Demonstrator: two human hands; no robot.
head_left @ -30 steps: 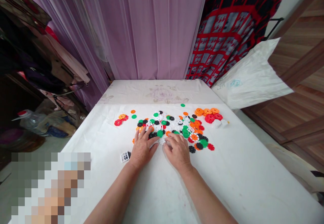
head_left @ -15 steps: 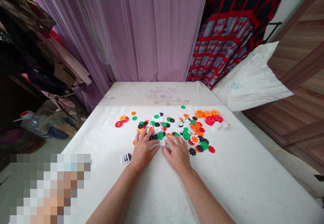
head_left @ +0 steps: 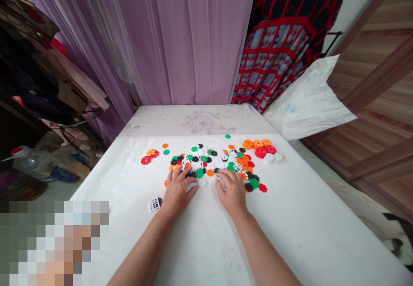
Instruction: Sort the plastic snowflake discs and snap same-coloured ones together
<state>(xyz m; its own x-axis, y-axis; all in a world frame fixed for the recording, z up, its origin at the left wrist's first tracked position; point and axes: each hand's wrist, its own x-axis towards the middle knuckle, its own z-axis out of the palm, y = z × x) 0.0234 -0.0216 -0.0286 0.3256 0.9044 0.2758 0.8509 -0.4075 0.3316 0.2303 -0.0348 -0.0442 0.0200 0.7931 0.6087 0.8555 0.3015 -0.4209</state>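
A white notched plastic disc (head_left: 201,183) lies on the table just beyond the thumb and forefinger of my left hand (head_left: 176,191). That hand is open, its other fingers spread at the near edge of a mixed pile. My right hand (head_left: 231,191) is open too, with curved fingers, a little right of the disc. Green (head_left: 199,173), orange (head_left: 210,172) and black discs lie around my fingertips. White window-shaped pieces (head_left: 238,167) are mixed into the pile. Under my fingers, some pieces are hidden.
Joined orange (head_left: 257,144), red (head_left: 265,151) and white (head_left: 273,158) clusters sit at the right. A red and orange cluster (head_left: 146,160) rests at the left. Near my left wrist is a white window piece (head_left: 154,204). A white bag (head_left: 309,101) stands past the table's right edge.
My right hand has moved right, away from the white disc, and the gap between my hands is wider. The whole view has shifted slightly.
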